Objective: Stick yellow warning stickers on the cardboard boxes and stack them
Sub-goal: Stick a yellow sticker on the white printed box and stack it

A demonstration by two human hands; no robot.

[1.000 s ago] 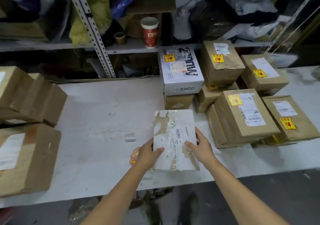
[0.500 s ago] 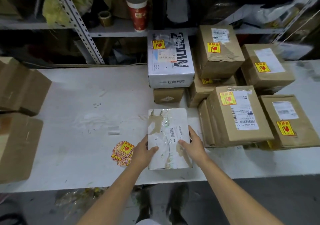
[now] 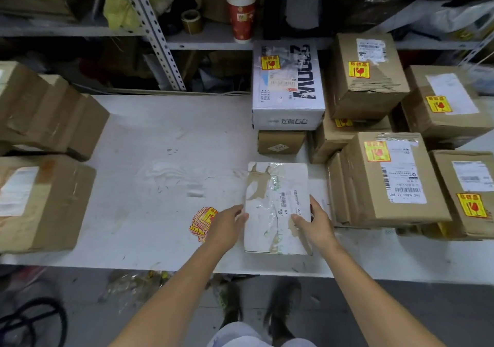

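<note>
White parcel (image 3: 278,207) lies flat on the desk (image 3: 149,186) near its front edge, no yellow sticker on its top face; right hand (image 3: 315,219) grips its right edge, thumb on top, left hand (image 3: 227,222) open with fingertips touching its left edge. Loose pile of yellow stickers (image 3: 201,219) sits on the desk just left of the left hand. Stickered boxes (image 3: 385,178) stacked to the right, plain brown boxes (image 3: 40,202) at far left
</note>
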